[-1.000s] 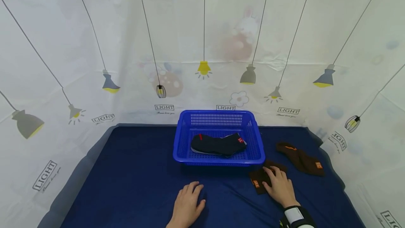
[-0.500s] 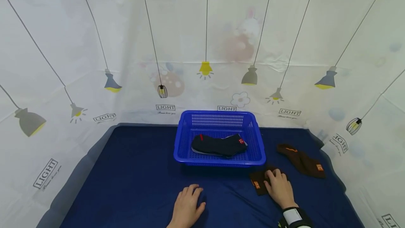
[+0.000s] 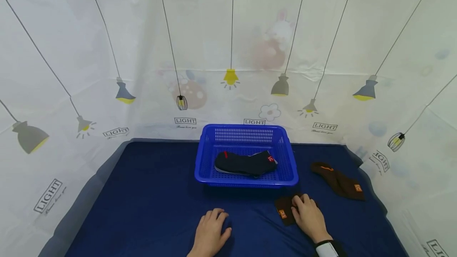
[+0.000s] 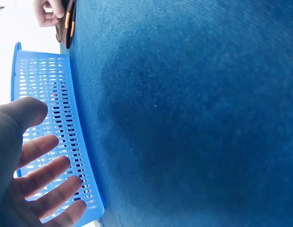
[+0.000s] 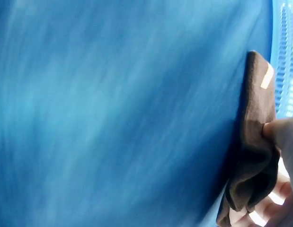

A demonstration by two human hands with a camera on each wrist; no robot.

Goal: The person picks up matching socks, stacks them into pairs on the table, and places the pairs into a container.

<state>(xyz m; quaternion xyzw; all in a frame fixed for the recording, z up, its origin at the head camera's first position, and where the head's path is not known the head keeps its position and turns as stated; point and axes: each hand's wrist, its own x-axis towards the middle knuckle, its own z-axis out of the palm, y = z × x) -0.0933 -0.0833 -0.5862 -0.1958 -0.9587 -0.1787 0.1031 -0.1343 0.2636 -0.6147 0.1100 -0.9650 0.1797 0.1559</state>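
Near brown sock (image 3: 282, 206) (single or paired, cannot be told): orange label (image 3: 282, 213), characters too small to read surely; on the cloth (image 3: 150, 197), pinched between thumb and fingers of the right hand (image 3: 310, 218). Far brown sock (image 3: 337, 181): similar label, right of the blue basket (image 3: 246, 183). Dark sock (image 3: 244, 165), red label (image 3: 270, 159): inside basket. Left hand (image 3: 210, 231): fingers relaxed, spread, holding nothing. Surface: dark blue. Backdrop (image 3: 200, 23): pale sheeting, printed hanging lamps (image 3: 231, 77), "LIGHT" repeated.

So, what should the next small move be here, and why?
Probably draw the nearer brown sock toward the left hand: the right hand pinches it between thumb and fingers, and the left is open, holding nothing.
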